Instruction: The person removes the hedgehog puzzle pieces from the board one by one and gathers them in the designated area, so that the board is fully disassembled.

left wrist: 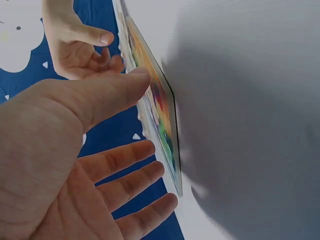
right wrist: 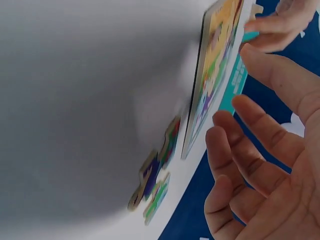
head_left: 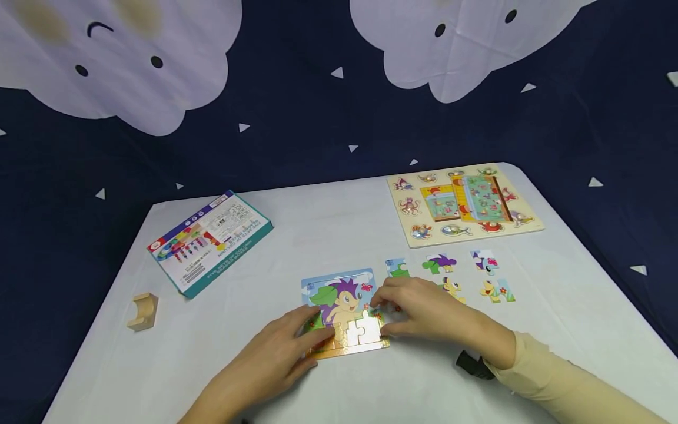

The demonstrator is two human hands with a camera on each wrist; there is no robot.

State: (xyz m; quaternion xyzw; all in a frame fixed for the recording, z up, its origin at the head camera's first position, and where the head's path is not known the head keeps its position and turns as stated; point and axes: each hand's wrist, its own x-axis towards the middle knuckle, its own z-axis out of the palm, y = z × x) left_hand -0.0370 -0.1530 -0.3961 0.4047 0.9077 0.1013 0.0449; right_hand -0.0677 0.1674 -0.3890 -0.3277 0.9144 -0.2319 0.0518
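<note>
A jigsaw board (head_left: 349, 350) with a purple-haired hedgehog picture lies flat on the table in the head view. Its lower part shows shiny bare base with printed piece outlines. At the board's left edge is my left hand (head_left: 281, 347), fingers loosely spread and thumb over the lower left corner. My right hand (head_left: 424, 306) is beside the right edge with its fingers bent loosely; nothing shows in its grasp in the right wrist view. Loose pieces lie to the right, among them a blue-green piece (head_left: 396, 268), a purple one (head_left: 439, 264) and a yellow one (head_left: 498, 291).
A flat teal-edged box (head_left: 212, 241) lies at the left, with a small wooden arch block (head_left: 144, 312) nearby. At the back right a wooden sea-animal board (head_left: 431, 238) bears two picture cards (head_left: 483, 199). A black object (head_left: 474, 365) is by the right wrist.
</note>
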